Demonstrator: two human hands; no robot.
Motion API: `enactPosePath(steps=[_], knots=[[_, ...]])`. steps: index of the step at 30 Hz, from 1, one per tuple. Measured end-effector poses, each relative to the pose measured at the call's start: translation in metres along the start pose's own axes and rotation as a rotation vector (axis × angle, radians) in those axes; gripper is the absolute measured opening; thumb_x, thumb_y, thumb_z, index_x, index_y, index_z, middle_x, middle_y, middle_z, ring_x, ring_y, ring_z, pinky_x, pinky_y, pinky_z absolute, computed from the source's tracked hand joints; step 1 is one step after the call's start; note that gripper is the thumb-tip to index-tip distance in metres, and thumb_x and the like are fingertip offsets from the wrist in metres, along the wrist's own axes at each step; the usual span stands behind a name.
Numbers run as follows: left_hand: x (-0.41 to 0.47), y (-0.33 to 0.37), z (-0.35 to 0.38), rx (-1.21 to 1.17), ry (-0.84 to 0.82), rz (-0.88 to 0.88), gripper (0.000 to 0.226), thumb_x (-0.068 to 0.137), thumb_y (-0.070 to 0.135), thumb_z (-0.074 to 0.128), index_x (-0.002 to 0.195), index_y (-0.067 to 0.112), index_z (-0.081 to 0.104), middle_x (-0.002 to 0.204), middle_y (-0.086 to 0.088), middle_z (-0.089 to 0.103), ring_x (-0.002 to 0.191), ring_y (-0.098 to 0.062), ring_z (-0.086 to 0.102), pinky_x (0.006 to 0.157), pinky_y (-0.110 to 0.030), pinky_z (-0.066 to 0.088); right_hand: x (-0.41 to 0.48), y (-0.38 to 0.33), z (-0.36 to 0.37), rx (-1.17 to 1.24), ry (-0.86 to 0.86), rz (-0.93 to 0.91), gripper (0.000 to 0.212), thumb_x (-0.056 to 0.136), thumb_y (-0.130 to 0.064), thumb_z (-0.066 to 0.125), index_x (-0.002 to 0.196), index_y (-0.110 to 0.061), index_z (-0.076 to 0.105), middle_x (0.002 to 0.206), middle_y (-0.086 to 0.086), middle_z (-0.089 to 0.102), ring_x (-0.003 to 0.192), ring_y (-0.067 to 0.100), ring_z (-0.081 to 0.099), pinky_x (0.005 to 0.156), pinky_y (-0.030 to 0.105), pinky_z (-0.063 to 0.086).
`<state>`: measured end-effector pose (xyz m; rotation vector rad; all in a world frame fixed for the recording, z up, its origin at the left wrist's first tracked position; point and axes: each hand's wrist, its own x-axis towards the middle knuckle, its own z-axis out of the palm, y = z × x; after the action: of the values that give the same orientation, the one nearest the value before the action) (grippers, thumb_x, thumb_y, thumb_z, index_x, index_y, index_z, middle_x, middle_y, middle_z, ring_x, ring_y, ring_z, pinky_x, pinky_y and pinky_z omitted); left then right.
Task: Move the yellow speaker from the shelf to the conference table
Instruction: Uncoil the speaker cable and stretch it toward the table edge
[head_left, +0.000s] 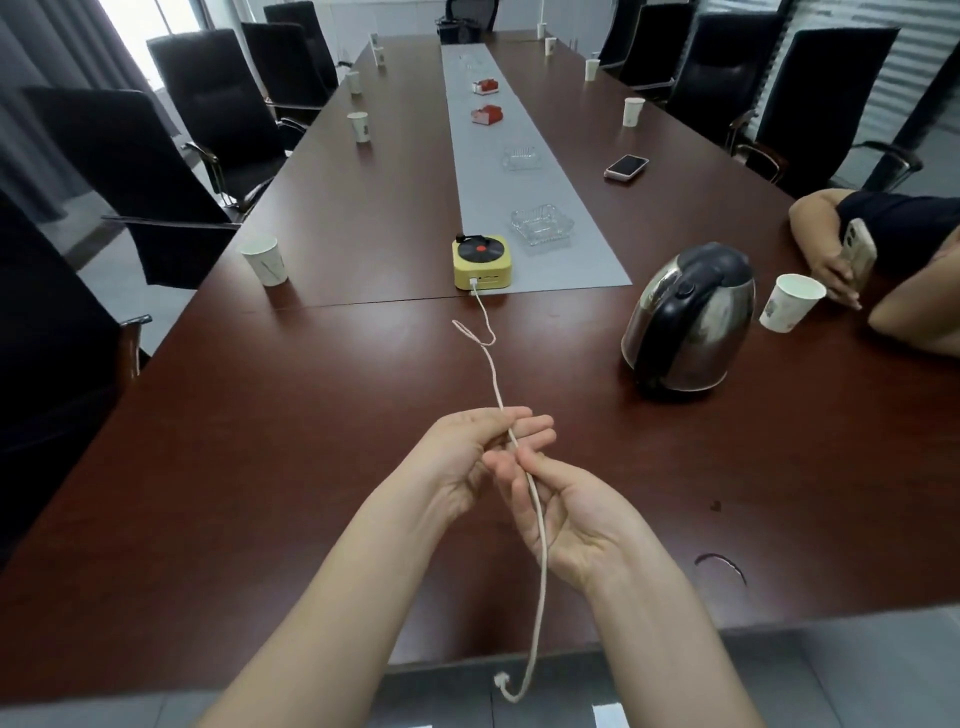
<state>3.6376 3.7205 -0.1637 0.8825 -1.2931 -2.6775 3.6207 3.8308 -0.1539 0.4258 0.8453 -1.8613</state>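
Note:
The yellow speaker (482, 262), shaped like a small record player with a black and red disc on top, stands on the near end of the grey runner on the brown conference table (311, 415). A white cable (491, 364) is plugged into its near side and runs toward me across the table. My left hand (475, 452) and my right hand (566, 514) both pinch this cable above the table. The cable's free end with its plug hangs over the table's near edge.
A steel kettle (685, 322) stands to the right of the speaker, with a paper cup (789, 309) beside it. Another person's arms and phone rest at the right edge. A glass ashtray (542, 224), a phone (627, 167), more cups and black chairs line the table.

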Motion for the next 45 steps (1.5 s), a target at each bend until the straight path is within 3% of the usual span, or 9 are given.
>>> enactPosePath(steps=[5,17,22,26,33,38,40,43,45], knots=[[-0.027,-0.034,-0.002,-0.009,0.044,-0.008,0.015,0.096,-0.001,0.043,0.088,-0.005,0.055,0.064,-0.015,0.073,0.054,-0.02,0.072,0.056,-0.025,0.058,-0.021,0.022,-0.027,-0.074,0.006,0.019,0.028,0.097,-0.011,0.049,0.082,0.009,0.062,0.049,0.013,0.068,0.037,0.014,0.065,0.035,0.016,0.05],[-0.071,-0.1,-0.034,-0.006,0.149,-0.029,0.008,0.093,0.002,0.053,0.087,0.0,0.058,0.067,-0.011,0.075,0.057,-0.015,0.073,0.058,-0.025,0.058,-0.039,0.084,-0.076,-0.267,0.047,0.042,0.028,0.097,-0.011,0.049,0.076,0.005,0.06,0.048,0.011,0.068,0.035,0.014,0.063,0.033,0.017,0.048],[-0.072,-0.122,-0.049,0.051,0.127,-0.06,0.01,0.092,0.005,0.055,0.084,0.004,0.06,0.067,-0.007,0.075,0.054,-0.011,0.069,0.043,-0.018,0.053,-0.028,0.098,-0.09,-0.407,0.097,-0.029,0.036,0.098,-0.017,0.048,0.072,0.003,0.062,0.05,0.011,0.069,0.038,0.015,0.065,0.038,0.019,0.052],[-0.066,-0.13,-0.062,0.119,0.112,-0.032,0.011,0.091,0.01,0.059,0.08,0.012,0.06,0.073,-0.003,0.077,0.065,-0.013,0.067,0.051,-0.02,0.048,-0.013,0.102,-0.092,-0.509,0.117,-0.062,0.038,0.097,-0.026,0.049,0.073,0.0,0.063,0.048,0.006,0.069,0.039,0.012,0.065,0.04,0.017,0.052],[-0.057,-0.127,-0.077,0.169,0.016,-0.117,0.028,0.092,0.011,0.056,0.066,0.013,0.048,0.06,0.0,0.07,0.038,-0.007,0.053,0.04,-0.02,0.046,0.004,0.111,-0.105,-0.456,0.073,-0.217,0.022,0.095,-0.015,0.052,0.076,-0.008,0.061,0.052,0.001,0.069,0.04,0.006,0.06,0.042,0.017,0.051],[-0.044,-0.132,-0.076,0.242,-0.04,-0.172,0.01,0.092,0.011,0.056,0.084,0.006,0.054,0.052,0.002,0.067,0.038,-0.007,0.054,0.045,-0.021,0.05,0.013,0.111,-0.12,-0.392,0.093,-0.227,0.018,0.092,-0.01,0.055,0.076,-0.006,0.062,0.05,0.0,0.067,0.038,0.005,0.058,0.04,0.015,0.049],[-0.038,-0.136,-0.075,0.242,-0.039,-0.177,0.006,0.091,0.011,0.058,0.095,0.006,0.057,0.059,0.001,0.07,0.039,-0.005,0.051,0.047,-0.02,0.049,0.016,0.109,-0.126,-0.377,0.094,-0.234,0.017,0.091,-0.007,0.056,0.075,-0.006,0.062,0.049,0.0,0.066,0.038,0.005,0.057,0.04,0.015,0.049],[-0.028,-0.143,-0.073,0.204,-0.022,-0.168,0.002,0.089,0.013,0.062,0.088,0.013,0.06,0.086,-0.005,0.073,0.042,-0.006,0.055,0.047,-0.02,0.049,0.021,0.107,-0.134,-0.371,0.11,-0.244,0.017,0.09,-0.004,0.056,0.075,-0.005,0.063,0.047,0.0,0.064,0.038,0.005,0.057,0.04,0.014,0.049],[-0.022,-0.147,-0.071,0.173,0.0,-0.145,0.002,0.088,0.014,0.063,0.089,0.013,0.061,0.085,-0.005,0.074,0.053,-0.009,0.066,0.051,-0.021,0.053,0.024,0.106,-0.14,-0.374,0.134,-0.25,0.017,0.09,-0.004,0.057,0.074,-0.005,0.063,0.047,0.0,0.064,0.037,0.005,0.056,0.04,0.015,0.049]])
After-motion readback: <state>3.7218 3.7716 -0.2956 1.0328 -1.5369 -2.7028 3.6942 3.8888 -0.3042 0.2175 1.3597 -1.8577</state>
